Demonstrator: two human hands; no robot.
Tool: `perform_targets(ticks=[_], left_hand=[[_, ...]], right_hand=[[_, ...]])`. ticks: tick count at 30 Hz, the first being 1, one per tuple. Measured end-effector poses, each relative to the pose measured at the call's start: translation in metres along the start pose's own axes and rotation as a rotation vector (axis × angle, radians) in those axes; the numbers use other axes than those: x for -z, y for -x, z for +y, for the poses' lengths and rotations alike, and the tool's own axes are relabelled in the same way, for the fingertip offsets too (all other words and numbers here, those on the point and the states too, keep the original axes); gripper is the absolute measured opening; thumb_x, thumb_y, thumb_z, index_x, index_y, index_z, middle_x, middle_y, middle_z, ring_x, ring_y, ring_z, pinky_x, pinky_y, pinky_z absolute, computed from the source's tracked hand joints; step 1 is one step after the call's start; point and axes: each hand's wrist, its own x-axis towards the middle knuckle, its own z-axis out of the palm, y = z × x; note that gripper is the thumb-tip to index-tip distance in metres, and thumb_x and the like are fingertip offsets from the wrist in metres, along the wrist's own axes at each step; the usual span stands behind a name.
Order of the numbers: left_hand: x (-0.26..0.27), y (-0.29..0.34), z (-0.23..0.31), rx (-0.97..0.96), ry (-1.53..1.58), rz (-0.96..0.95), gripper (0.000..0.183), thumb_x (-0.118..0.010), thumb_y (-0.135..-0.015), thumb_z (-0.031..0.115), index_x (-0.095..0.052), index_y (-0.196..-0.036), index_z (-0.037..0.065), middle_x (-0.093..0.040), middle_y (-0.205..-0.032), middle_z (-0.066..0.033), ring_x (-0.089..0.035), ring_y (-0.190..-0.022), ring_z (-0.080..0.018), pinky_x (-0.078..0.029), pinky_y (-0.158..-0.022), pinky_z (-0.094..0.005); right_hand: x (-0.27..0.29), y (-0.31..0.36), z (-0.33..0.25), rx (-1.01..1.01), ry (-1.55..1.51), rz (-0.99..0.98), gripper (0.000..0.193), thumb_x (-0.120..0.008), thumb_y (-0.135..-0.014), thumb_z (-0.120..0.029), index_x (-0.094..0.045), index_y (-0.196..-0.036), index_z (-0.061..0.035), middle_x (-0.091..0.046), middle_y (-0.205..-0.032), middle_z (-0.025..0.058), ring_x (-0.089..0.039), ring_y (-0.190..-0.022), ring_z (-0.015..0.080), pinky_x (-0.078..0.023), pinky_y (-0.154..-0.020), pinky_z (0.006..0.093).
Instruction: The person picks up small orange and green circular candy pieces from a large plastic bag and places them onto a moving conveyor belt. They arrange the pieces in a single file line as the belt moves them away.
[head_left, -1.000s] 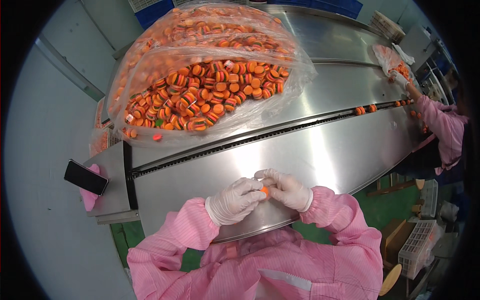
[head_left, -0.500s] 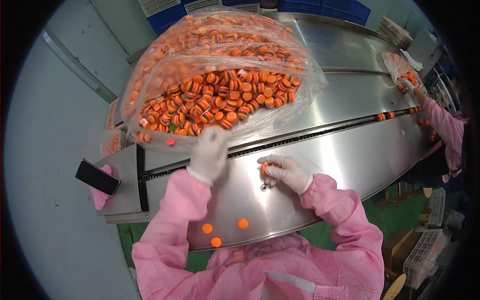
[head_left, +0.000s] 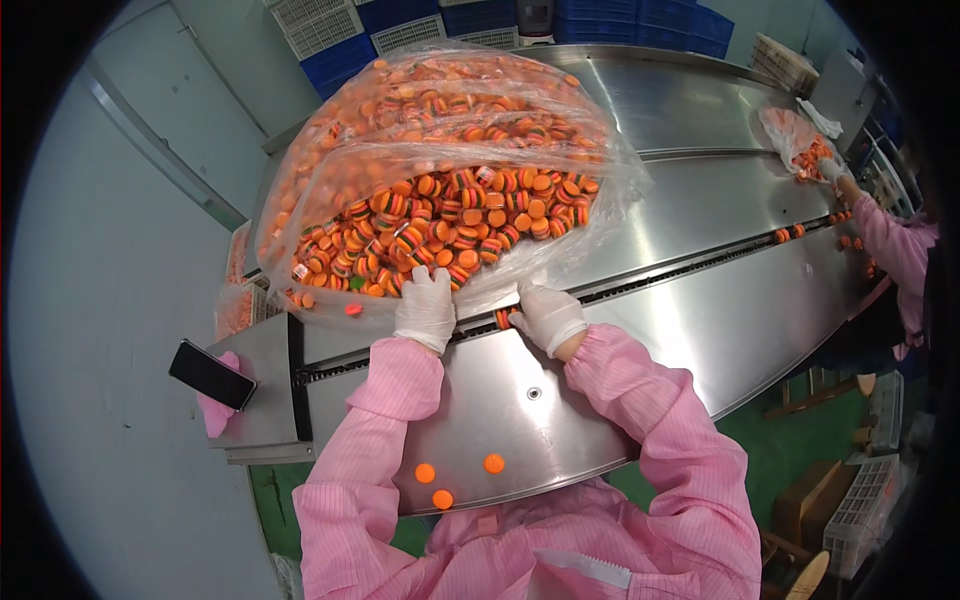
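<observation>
A large clear plastic bag lies open, heaped with layered orange, green and red burger-shaped candies. My left hand, in a white glove, is at the near edge of the heap, fingers bent down against the candies; what they grip is hidden. My right hand, gloved too, is at the narrow conveyor channel, thumb and fingers closed about a burger-shaped candy standing on edge there. Three loose orange discs lie near the front edge of the steel table.
A phone leans on pink cloth at the left end. One reddish piece lies by the bag. Farther right, candies stand in the channel, and a co-worker's gloved hand reaches to a smaller bag. Blue crates stand behind.
My right hand has moved away from me to the channel with its candy. My left hand, blurred before, now rests at the heap's edge. The whole view has shifted slightly.
</observation>
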Motion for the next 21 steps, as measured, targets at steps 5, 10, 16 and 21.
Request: perform_targets(ticks=[5, 10, 16, 21], left_hand=[[0.002, 0.002, -0.018, -0.006, 0.369, 0.064, 0.024, -0.052, -0.071, 0.002, -0.055, -0.093, 0.009, -0.050, -0.086, -0.0138, -0.056, -0.080, -0.0306, -0.046, -0.068, -0.0390], [0.038, 0.021, -0.031, -0.176, 0.706, -0.011, 0.028, -0.047, -0.068, -0.004, -0.059, -0.089, 0.010, -0.049, -0.081, -0.0112, -0.053, -0.079, -0.0289, -0.042, -0.071, -0.0348], [0.011, 0.043, -0.028, -0.034, 0.338, -0.286, 0.012, -0.049, -0.075, 0.002, -0.051, -0.084, 0.009, -0.050, -0.095, -0.0171, -0.056, -0.083, -0.0379, -0.047, -0.071, -0.0434], [0.008, 0.033, -0.004, 0.035, 0.264, -0.160, 0.011, -0.051, -0.077, 0.006, -0.051, -0.088, 0.007, -0.049, -0.094, -0.0163, -0.057, -0.080, -0.0359, -0.048, -0.067, -0.0444]], right_hand=[[0.010, -0.051, 0.008, 0.482, -0.076, 0.306, 0.020, -0.053, -0.075, -0.007, -0.053, -0.095, -0.0058, -0.052, -0.100, 0.0143, -0.049, -0.095, 0.0323, -0.044, -0.081, 0.0368], [-0.002, -0.100, 0.015, 0.619, 0.206, 0.180, 0.022, -0.054, -0.076, -0.009, -0.059, -0.096, -0.0091, -0.053, -0.094, 0.0116, -0.050, -0.094, 0.0285, -0.045, -0.078, 0.0365], [0.016, -0.090, 0.000, 0.535, 0.408, 0.061, 0.016, -0.054, -0.077, -0.012, -0.060, -0.091, -0.0121, -0.053, -0.091, 0.0134, -0.051, -0.092, 0.0304, -0.045, -0.073, 0.0385], [0.038, -0.063, 0.011, 0.380, -0.279, 0.291, 0.033, -0.067, -0.074, -0.011, -0.059, -0.106, -0.0125, -0.045, -0.092, 0.0111, -0.052, -0.083, 0.0258, -0.046, -0.073, 0.0325]])
